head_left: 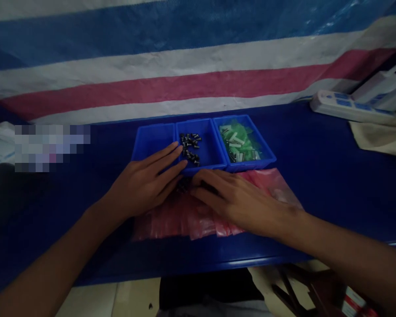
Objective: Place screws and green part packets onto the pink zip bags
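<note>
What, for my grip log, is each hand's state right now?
Left hand: open, at the middle bin.
Right hand: curled over the red bags; whether it holds anything is hidden.

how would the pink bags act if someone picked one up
The bags would probably be floppy, since the film looks thin and creased. They may feel slippery, judging by the shiny highlights. Lifting one could drag its neighbours along, as they seem to overlap in a row.

Leftmost bin (155,135) part-hidden by left hand (143,182), dark pieces (184,185) near right hand (226,190) partly covered, beige material (379,139) cut off by right edge.
</note>
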`<state>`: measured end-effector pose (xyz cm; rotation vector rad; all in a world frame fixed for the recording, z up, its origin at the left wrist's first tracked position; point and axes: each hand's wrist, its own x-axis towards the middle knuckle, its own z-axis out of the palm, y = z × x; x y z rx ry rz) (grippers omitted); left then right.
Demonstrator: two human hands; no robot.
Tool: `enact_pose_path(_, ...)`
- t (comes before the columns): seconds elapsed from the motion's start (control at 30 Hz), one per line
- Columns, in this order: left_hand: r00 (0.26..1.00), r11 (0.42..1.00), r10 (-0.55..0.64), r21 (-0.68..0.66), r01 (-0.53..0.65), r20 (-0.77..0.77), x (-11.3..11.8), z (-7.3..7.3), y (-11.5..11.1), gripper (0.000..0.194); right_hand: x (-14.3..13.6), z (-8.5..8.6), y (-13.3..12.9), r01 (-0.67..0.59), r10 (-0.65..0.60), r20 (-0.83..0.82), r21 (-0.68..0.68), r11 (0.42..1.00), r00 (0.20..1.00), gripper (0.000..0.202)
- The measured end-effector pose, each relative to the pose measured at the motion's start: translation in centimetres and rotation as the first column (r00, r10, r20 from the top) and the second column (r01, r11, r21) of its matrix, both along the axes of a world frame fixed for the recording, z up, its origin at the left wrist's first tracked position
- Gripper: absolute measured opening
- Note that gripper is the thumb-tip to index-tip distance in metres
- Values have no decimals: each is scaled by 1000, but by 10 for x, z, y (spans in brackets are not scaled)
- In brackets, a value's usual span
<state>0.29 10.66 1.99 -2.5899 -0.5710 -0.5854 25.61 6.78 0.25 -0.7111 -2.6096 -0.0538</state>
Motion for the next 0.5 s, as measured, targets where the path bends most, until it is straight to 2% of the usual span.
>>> enact_pose_path(0.07,1000,1000,5,-20,-5,21,0,-1,1,24,3,4,-1,-30,22,-157,-49,998,987,25)
enact_pose_path(0.17,1000,1000,7,-22,-7,25,-2,0,2,23,7,13,-1,-117,62,-378,-124,985,924,20)
enact_pose_path(0.27,1000,999,10,-31,-9,21,-2,0,2,24,10,21,0,-178,-13,-515,-320,931,857,14)
enact_pose_path(0.33,999,998,29,-52,-28,28,-3,0,3,24,9,23,0,-235,-93,-552,-494,837,828,10)
enact_pose_path(0.43,999,999,24,-43,-23,35,-4,-2,3,24,7,22,-1,-368,-216,-584,-714,595,783,8)
enact_pose_path(0.5,999,999,16,-52,-13,45,-4,-3,4,24,5,22,-2,-446,-274,-605,-762,469,747,11)
